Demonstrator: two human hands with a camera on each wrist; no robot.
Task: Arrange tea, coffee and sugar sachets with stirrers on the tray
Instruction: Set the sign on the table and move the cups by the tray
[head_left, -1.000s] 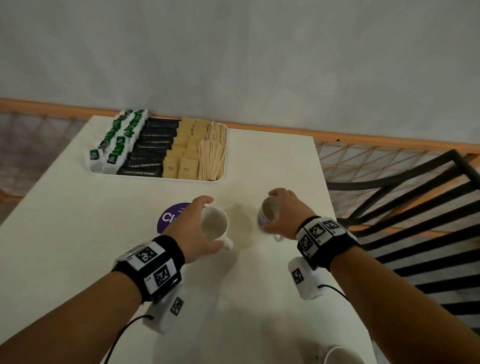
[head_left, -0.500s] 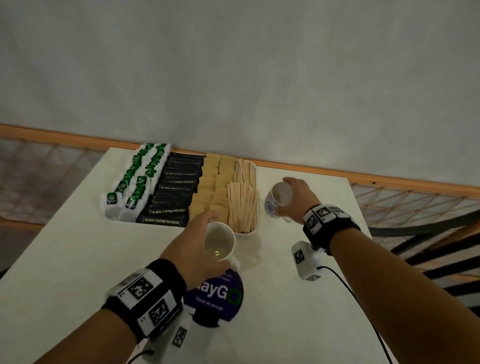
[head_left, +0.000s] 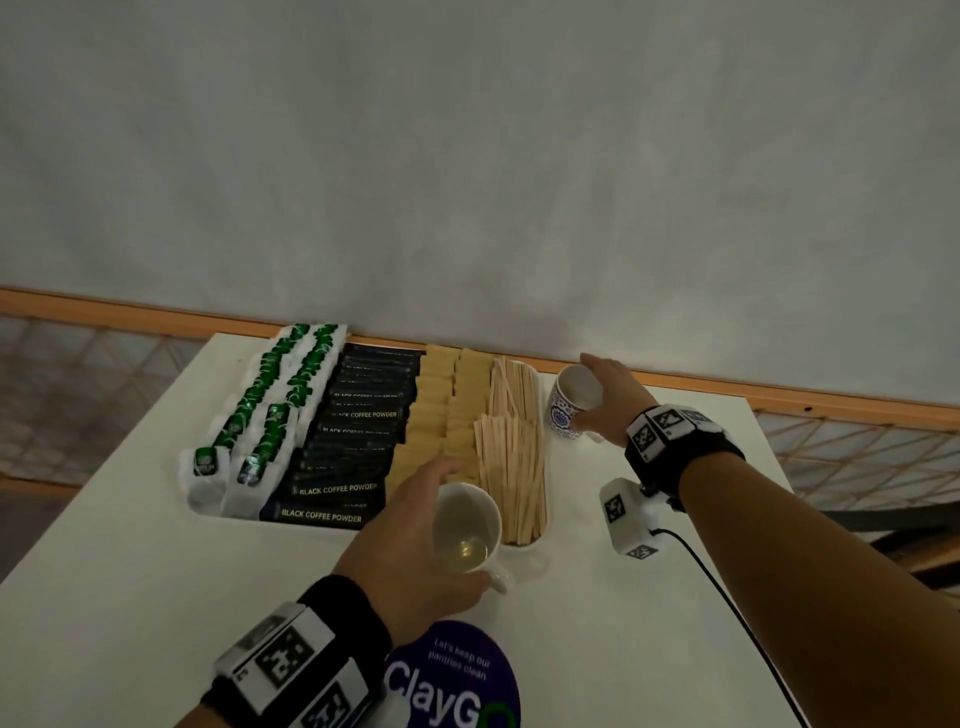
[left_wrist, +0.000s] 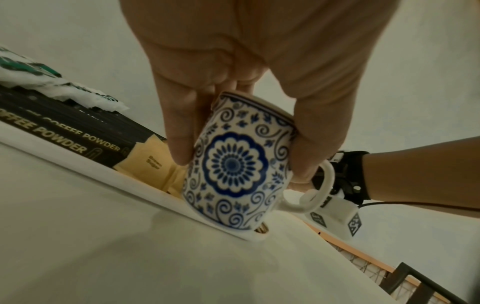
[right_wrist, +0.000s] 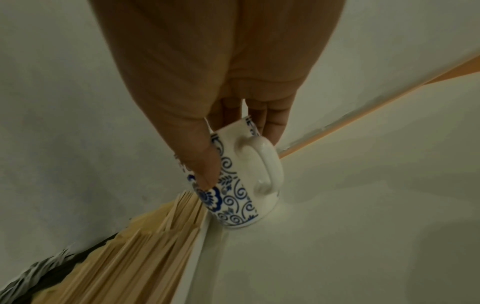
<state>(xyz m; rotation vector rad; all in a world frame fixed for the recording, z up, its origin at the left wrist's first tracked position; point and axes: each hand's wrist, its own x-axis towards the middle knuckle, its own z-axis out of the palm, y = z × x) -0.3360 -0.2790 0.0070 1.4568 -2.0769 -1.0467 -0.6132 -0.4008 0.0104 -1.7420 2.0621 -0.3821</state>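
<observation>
The left hand (head_left: 410, 540) grips one patterned cup (left_wrist: 236, 164) by its rim, thumb and fingers curled down its sides, above the tray's (head_left: 524, 545) near corner. The right hand (head_left: 608, 400) grips a second cup (head_left: 569, 410) the same way, set on the table (head_left: 623, 623) just beside the stirrers (head_left: 511, 457). The sachets (head_left: 337, 441) already lie in rows in the tray; they look light and limp, best pinched by an edge, while the glazed cups seem slippery and breakable.
</observation>
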